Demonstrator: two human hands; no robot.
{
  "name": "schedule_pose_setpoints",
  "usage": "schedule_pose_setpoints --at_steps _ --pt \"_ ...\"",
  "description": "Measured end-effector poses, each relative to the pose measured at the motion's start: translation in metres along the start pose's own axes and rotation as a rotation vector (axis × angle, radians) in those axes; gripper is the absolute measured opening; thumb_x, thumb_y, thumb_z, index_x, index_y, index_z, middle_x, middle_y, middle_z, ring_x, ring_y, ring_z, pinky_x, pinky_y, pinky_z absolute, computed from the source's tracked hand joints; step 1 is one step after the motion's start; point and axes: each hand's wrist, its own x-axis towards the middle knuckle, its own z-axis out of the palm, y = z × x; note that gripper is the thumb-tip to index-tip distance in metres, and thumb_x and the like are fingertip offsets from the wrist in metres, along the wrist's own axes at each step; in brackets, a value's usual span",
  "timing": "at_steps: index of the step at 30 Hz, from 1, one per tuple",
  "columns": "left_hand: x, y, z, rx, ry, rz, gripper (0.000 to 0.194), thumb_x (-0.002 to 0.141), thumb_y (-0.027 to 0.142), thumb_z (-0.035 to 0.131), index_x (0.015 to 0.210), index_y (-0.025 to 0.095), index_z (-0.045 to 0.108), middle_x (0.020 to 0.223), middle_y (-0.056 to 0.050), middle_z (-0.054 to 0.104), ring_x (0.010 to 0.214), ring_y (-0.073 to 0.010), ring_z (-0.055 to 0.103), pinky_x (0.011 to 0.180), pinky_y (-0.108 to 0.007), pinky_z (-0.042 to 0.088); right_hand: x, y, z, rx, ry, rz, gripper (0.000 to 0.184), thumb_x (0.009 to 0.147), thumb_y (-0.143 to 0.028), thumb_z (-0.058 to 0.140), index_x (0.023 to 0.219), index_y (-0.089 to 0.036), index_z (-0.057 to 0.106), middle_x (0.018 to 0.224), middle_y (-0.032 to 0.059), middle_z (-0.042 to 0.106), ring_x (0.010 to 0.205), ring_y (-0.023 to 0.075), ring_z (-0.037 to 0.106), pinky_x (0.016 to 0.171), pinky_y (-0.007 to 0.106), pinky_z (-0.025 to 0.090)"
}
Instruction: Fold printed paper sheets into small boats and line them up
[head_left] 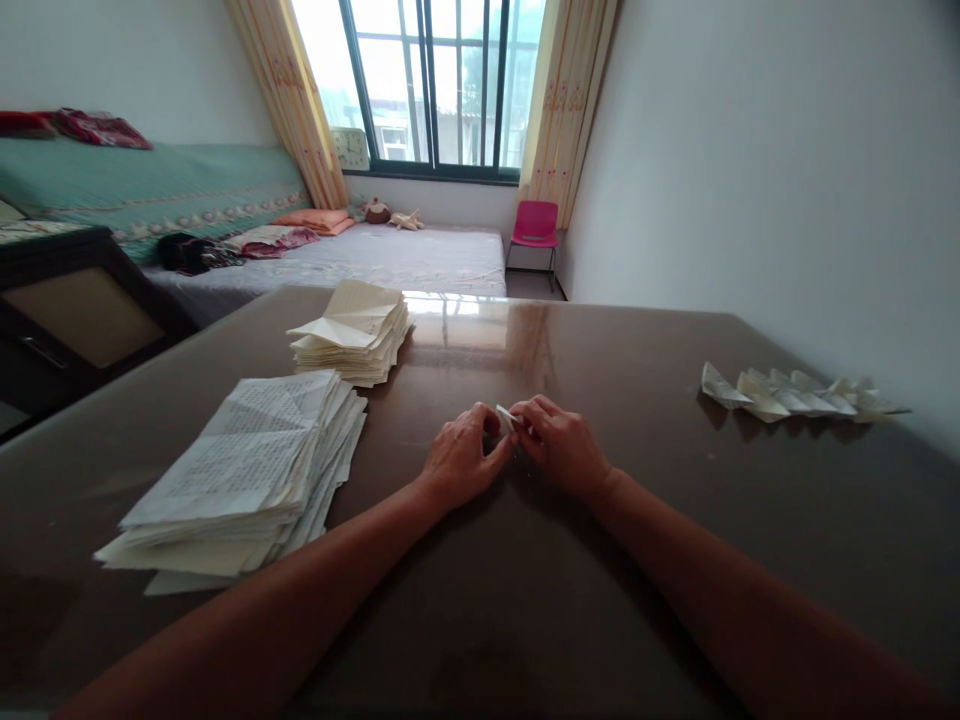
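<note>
Left forearm [277,615] and right forearm [727,590] are nearest the lens, both bare, running in from the bottom corners over a glossy brown worktop [480,620]. They converge mid-worktop, where a small folded paper piece [505,412] sits between the fingertips, pale edge tilted up. Right hand [534,425] is closed on it, thumb against fingers in a pinch. Left hand [484,435] is curled, gap showing inside the thumb-index loop, thumb tip right by the paper; can't tell if it's gripping too. Left side: loose pile of printed sheets [232,450], creased top sheet, edges uneven and fanned toward the near end. Just beyond it, a stack of cream paper sheets [352,335], thicker-looking, top sheet also creased with a raised fold. Right side, well apart from the hands: row of folded paper pieces [795,395], overlapping in a line, pointed tips up, set near the wall [780,180]. Background: bed [427,255] past the far edge, pink chair [535,225] to its right, window [435,90] above with patterned curtains [570,95] both sides, square clock [350,149] at the left curtain. Dark cabinet [82,310] at far left.
</note>
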Motion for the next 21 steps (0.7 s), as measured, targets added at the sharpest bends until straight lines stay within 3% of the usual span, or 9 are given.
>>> schedule_pose_setpoints --at_steps 4,8,16,21 --pt "-0.001 0.004 -0.001 0.057 -0.007 -0.068 0.017 0.089 0.034 0.045 0.101 0.022 0.045 0.089 -0.003 0.067 0.084 -0.0219 0.065 0.071 -0.030 0.042 0.000 -0.003 0.003 0.098 0.058 -0.001 0.013 0.087 -0.018 0.052 0.100 -0.019 0.058 0.089 0.0034 0.062 0.073 0.0141 0.057 0.066 0.023 0.040" --pt "0.001 0.004 -0.001 0.090 -0.001 -0.118 0.024 0.088 0.033 0.046 0.109 0.023 0.042 0.088 -0.004 0.067 0.082 -0.0243 0.066 0.067 -0.030 0.041 -0.001 -0.002 0.007 0.161 0.083 0.018 0.016 0.084 -0.016 0.053 0.099 -0.020 0.057 0.088 0.0025 0.061 0.072 0.0136 0.057 0.067 0.023 0.040" --pt "0.003 -0.002 0.001 0.090 -0.036 -0.044 0.024 0.086 0.026 0.047 0.110 0.025 0.041 0.089 -0.001 0.066 0.082 -0.0219 0.064 0.067 -0.029 0.040 -0.001 -0.003 0.008 0.124 -0.028 0.202 0.034 0.081 -0.025 0.055 0.114 -0.021 0.048 0.083 0.0001 0.065 0.062 0.0152 0.058 0.058 0.024 0.035" --pt "0.007 -0.005 -0.003 0.093 -0.021 -0.096 0.024 0.084 0.024 0.049 0.107 0.026 0.044 0.086 0.001 0.063 0.076 -0.0182 0.061 0.064 -0.027 0.037 -0.002 0.007 0.005 0.054 -0.066 0.240 0.033 0.079 -0.020 0.051 0.112 -0.021 0.047 0.079 -0.0004 0.064 0.063 0.0165 0.057 0.057 0.025 0.031"
